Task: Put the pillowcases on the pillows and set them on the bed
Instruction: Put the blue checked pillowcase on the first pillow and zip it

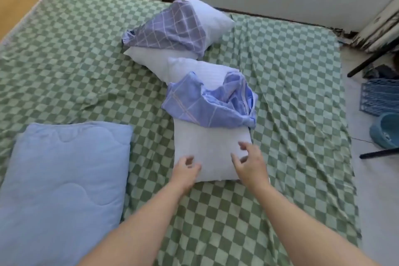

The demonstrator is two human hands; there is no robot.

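Pillow (210, 151) lies dead ahead on bed (291, 97), long axis running away from hands; pillowcase (207, 101) bunched on far half. Left hand (186, 169), right hand (250, 162) both open, empty, at near end

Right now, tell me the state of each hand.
Left hand: open, fingers loosely curled at the near pillow, no grip.
Right hand: open, fingers spread over it, holding nothing.
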